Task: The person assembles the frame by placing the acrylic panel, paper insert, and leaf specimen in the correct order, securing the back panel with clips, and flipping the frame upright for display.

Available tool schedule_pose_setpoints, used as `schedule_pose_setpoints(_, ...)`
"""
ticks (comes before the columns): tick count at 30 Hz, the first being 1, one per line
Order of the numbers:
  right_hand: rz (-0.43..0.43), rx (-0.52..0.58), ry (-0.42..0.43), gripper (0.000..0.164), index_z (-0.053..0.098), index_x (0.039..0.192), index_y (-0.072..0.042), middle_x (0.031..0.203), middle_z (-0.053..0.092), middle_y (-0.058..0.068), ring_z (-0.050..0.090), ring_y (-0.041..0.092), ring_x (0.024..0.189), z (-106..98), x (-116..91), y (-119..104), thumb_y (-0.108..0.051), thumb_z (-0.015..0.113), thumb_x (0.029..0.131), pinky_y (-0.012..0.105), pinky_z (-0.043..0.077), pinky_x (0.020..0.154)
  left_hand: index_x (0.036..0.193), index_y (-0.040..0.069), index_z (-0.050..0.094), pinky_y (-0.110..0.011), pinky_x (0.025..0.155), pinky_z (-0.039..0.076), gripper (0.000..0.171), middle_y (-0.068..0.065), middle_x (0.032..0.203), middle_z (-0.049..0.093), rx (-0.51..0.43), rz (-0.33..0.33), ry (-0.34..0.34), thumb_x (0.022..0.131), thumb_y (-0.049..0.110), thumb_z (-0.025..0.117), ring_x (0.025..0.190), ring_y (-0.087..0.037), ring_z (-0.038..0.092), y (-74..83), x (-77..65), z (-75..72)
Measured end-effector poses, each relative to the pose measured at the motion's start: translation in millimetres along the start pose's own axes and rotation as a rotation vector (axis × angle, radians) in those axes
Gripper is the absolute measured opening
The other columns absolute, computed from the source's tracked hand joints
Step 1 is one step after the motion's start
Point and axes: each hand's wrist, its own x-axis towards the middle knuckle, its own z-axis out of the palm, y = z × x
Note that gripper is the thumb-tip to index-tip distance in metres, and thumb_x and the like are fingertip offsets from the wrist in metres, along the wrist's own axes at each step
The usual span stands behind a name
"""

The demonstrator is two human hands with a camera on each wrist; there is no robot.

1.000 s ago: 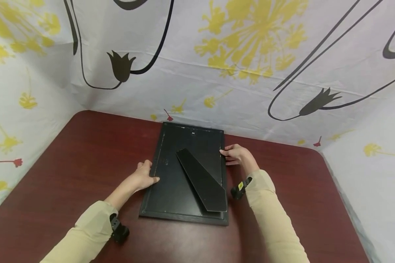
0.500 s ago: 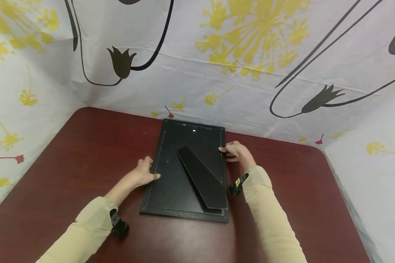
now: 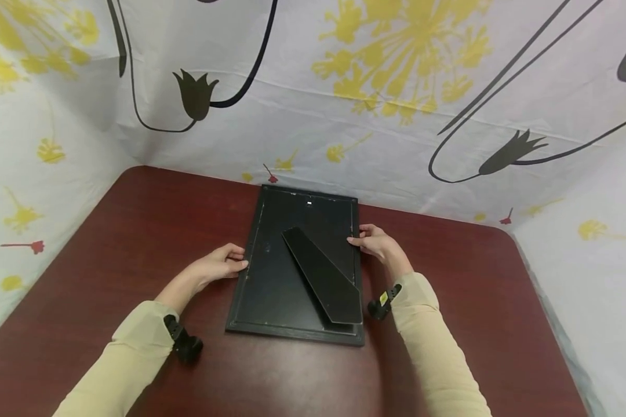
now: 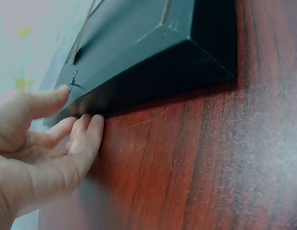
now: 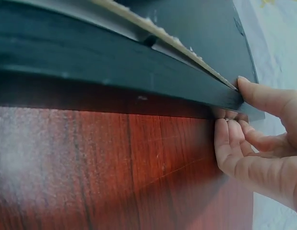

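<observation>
A black picture frame point(image 3: 276, 272) lies face down on the table, its back upward. The easel stand point(image 3: 326, 284) slants across the back, its wide end toward the lower right corner. My left hand point(image 3: 216, 267) holds the frame's left edge; in the left wrist view its thumb point(image 4: 54, 98) is at the top of the rim and the other fingers are against the side. On the opposite edge, my right hand point(image 3: 378, 243) grips with the thumb point(image 5: 256, 93) on top and the curled fingers against the side. The frame's front is hidden.
The dark red wooden table point(image 3: 162, 231) has rounded far corners. Its far edge meets a white curtain point(image 3: 292, 116) printed with flowers, close behind the frame's top. A black wrist camera point(image 3: 185, 341) hangs from the left sleeve, another camera point(image 3: 383, 302) from the right.
My left hand has slid slightly farther up the left edge, and its thumb has drawn back from the panel to the rim. The whole view has shifted a little; the right hand keeps its side.
</observation>
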Motion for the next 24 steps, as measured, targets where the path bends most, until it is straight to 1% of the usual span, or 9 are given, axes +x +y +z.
schedule_pose_setpoints(3, -0.026, -0.072, -0.043, 0.082, 0.015, 0.143, -0.002, 0.133, 0.031, 0.019, 0.04, 0.027, 0.119, 1.1, -1.2, -1.0, -0.022, 0.067, 0.083, 0.041, 0.037, 0.102, 0.132, -0.009, 0.027, -0.043, 0.099, 0.042, 0.051, -0.028, 0.132, 0.032, 0.011, 0.004, 0.006, 0.092, 0.012, 0.052, 0.119, -0.037, 0.046, 1.5, 2.4, -0.2)
schedule_pose_setpoints(5, -0.036, -0.124, -0.058, 0.086, 0.009, 0.144, -0.003, 0.14, 0.026, 0.022, 0.035, 0.032, 0.126, 2.2, 0.3, -1.0, -0.021, 0.067, 0.083, 0.043, 0.034, 0.105, 0.13, -0.009, 0.028, -0.042, 0.098, 0.043, 0.05, -0.028, 0.13, 0.033, 0.011, 0.004, 0.002, 0.091, 0.011, 0.053, 0.117, -0.036, 0.048, 1.9, 3.7, -1.2)
schedule_pose_setpoints(6, -0.029, -0.148, -0.058, 0.088, 0.006, 0.145, -0.005, 0.143, 0.021, 0.022, 0.03, 0.033, 0.13, 3.1, 2.0, -0.5, -0.02, 0.066, 0.083, 0.045, 0.03, 0.107, 0.13, -0.01, 0.028, -0.042, 0.098, 0.042, 0.051, -0.028, 0.13, 0.032, 0.007, 0.004, -0.005, 0.091, 0.011, 0.053, 0.116, -0.036, 0.048, 2.0, 4.1, -2.0)
schedule_pose_setpoints(10, -0.018, -0.186, -0.028, 0.09, 0.006, 0.146, -0.006, 0.144, 0.022, 0.021, 0.029, 0.034, 0.131, 5.8, 5.9, -0.9, -0.021, 0.067, 0.082, 0.046, 0.029, 0.107, 0.131, -0.009, 0.026, -0.043, 0.1, 0.04, 0.053, -0.027, 0.132, 0.03, -0.021, 0.005, -0.048, 0.091, 0.011, 0.054, 0.119, -0.035, 0.045, 0.0, 5.6, -7.1)
schedule_pose_setpoints(13, -0.015, -0.174, -0.01, 0.09, 0.007, 0.146, -0.007, 0.143, 0.023, 0.021, 0.03, 0.033, 0.13, 6.8, 5.1, -1.3, -0.022, 0.068, 0.082, 0.046, 0.031, 0.107, 0.131, -0.008, 0.027, -0.041, 0.1, 0.041, 0.055, -0.027, 0.133, 0.03, -0.014, -0.001, -0.053, 0.09, 0.013, 0.056, 0.119, -0.034, 0.045, -0.4, 5.4, -10.0)
schedule_pose_setpoints(16, 0.0, -0.134, -0.011, 0.091, 0.006, 0.146, -0.009, 0.144, 0.022, 0.02, 0.033, 0.032, 0.129, 7.4, 2.3, 0.3, -0.02, 0.068, 0.082, 0.045, 0.032, 0.106, 0.131, -0.007, 0.028, -0.04, 0.098, 0.042, 0.057, -0.026, 0.133, 0.032, 0.027, -0.021, -0.04, 0.089, 0.016, 0.058, 0.118, -0.033, 0.045, 2.8, 6.5, -9.8)
schedule_pose_setpoints(18, 0.005, -0.125, -0.007, 0.091, 0.006, 0.147, -0.009, 0.144, 0.021, 0.019, 0.034, 0.032, 0.128, 8.2, 1.2, 0.8, -0.02, 0.068, 0.082, 0.044, 0.033, 0.106, 0.131, -0.007, 0.027, -0.041, 0.099, 0.04, 0.057, -0.025, 0.134, 0.031, 0.049, -0.054, -0.032, 0.089, 0.016, 0.058, 0.12, -0.034, 0.044, 6.5, 7.5, -8.0)
schedule_pose_setpoints(20, 0.015, -0.114, -0.011, 0.091, 0.006, 0.147, -0.009, 0.144, 0.02, 0.019, 0.034, 0.032, 0.128, 8.8, 0.5, 1.2, -0.02, 0.068, 0.082, 0.044, 0.033, 0.106, 0.132, -0.006, 0.024, -0.043, 0.102, 0.037, 0.058, -0.026, 0.136, 0.029, 0.08, -0.089, -0.026, 0.09, 0.017, 0.057, 0.124, -0.036, 0.039, 11.0, 8.3, -4.6)
schedule_pose_setpoints(24, 0.017, -0.141, 0.007, 0.089, 0.007, 0.146, -0.009, 0.144, 0.019, 0.02, 0.031, 0.033, 0.13, 9.5, 3.2, 0.9, -0.021, 0.068, 0.082, 0.046, 0.032, 0.106, 0.133, -0.009, 0.02, -0.047, 0.106, 0.027, 0.061, -0.028, 0.137, 0.026, 0.19, -0.138, 0.027, 0.089, 0.016, 0.055, 0.129, -0.04, 0.027, 21.1, 10.0, 5.8)
